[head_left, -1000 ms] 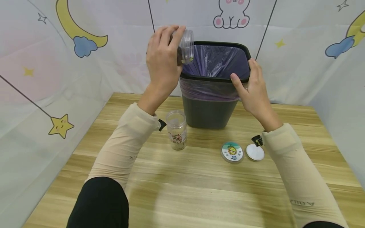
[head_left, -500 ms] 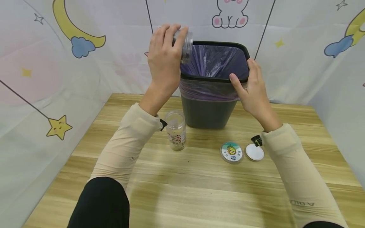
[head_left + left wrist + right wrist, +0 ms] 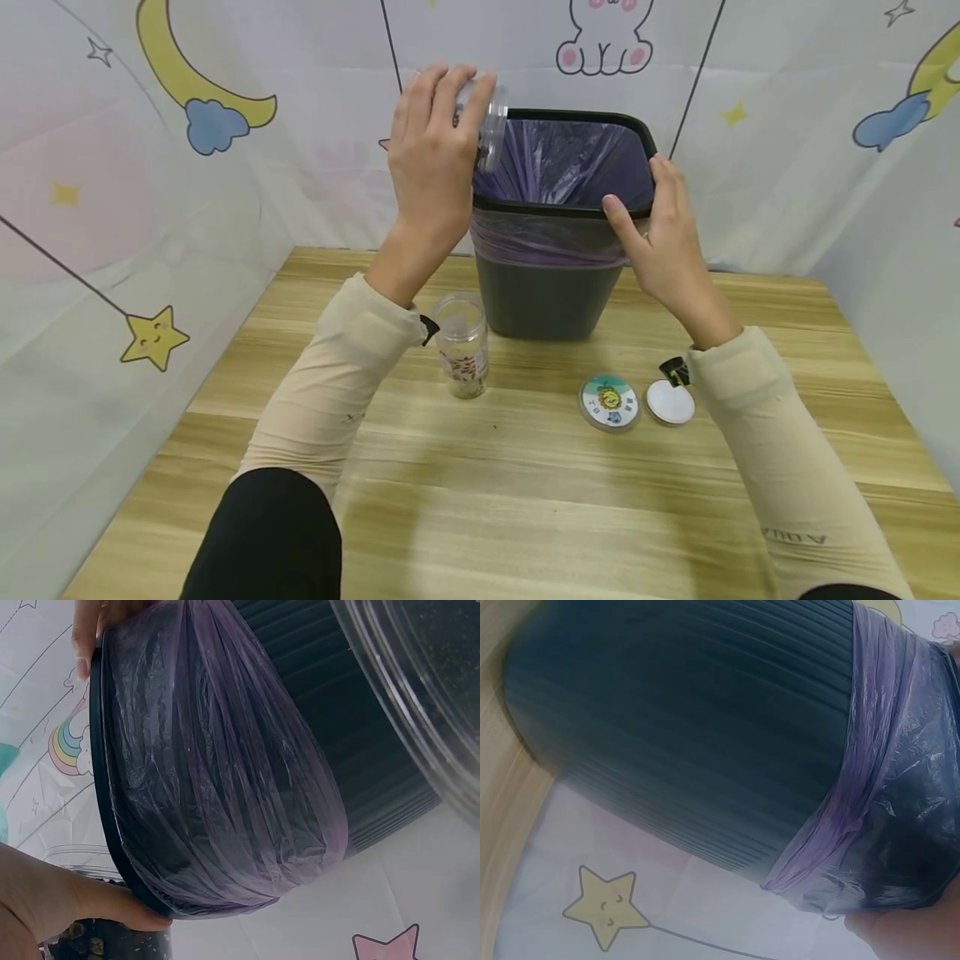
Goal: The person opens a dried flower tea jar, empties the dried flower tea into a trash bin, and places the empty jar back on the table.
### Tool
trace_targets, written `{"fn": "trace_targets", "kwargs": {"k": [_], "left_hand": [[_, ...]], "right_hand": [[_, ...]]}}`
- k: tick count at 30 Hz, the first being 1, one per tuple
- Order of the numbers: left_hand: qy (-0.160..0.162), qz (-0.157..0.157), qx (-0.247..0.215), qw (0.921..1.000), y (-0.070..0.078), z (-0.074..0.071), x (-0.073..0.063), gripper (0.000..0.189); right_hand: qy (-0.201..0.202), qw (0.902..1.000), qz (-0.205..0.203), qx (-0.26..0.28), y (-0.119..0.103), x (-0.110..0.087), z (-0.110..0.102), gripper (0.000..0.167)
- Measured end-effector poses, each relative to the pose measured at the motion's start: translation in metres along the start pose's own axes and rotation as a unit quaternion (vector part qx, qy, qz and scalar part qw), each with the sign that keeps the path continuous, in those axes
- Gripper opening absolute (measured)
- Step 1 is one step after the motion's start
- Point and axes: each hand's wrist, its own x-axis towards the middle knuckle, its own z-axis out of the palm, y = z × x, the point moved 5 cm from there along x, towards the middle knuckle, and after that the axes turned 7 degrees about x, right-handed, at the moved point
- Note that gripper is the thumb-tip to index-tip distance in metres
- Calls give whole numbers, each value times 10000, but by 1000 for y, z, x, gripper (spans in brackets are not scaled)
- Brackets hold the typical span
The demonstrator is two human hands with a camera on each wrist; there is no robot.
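My left hand (image 3: 433, 154) grips a clear plastic jar (image 3: 495, 129), tipped on its side with its mouth over the left rim of the trash bin (image 3: 536, 300). In the left wrist view, dark dried bits show inside this jar (image 3: 112, 941), and the thumb lies by the bin's rim. My right hand (image 3: 667, 237) holds the bin's right front corner, thumb on the rim. A purple plastic bag (image 3: 555, 158) lines the dark grey bin and folds over its black rim. The right wrist view shows the bin's side (image 3: 682, 727) and little of the hand.
A second clear jar (image 3: 463, 354) with red print stands upright left of the bin, with some matter at its bottom. Right of centre lie a round lid with a green and white label (image 3: 610, 402) and a white lid (image 3: 670, 402). Printed curtains enclose the wooden table (image 3: 480, 500).
The left hand and its jar have shifted slightly right, over the bin. Dark contents visible at the jar's mouth earlier show less now. The right hand keeps its hold on the bin.
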Motion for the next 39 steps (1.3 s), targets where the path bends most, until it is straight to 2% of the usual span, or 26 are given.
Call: {"fn": "trace_targets", "kwargs": {"k": [9,16,21,28,33,39], "left_hand": [[441,132,92,9989,2,-2,-1,49],[595,121,156,9980,3,-2,-2,48],[811,314,161,9961,5,-2,-1,47],[671,311,343,9967,4,0,1,49],[873,493,366,9943,6,-1,1,48],[766,356,296,9960,5,0,2,46]], "right_hand": [[-34,9999,104,71,0,-1,-1,91],[-51,9999,138,7,2,-1,-1,90],[-52,9999,157,13,1,-1,-1,91],[-87,9998,165,-35,1,-1,-1,91],[-133,9996,256,-72,2,-1,-1,91],[-181,9995,251,-49,1,-1,-1,90]]}}
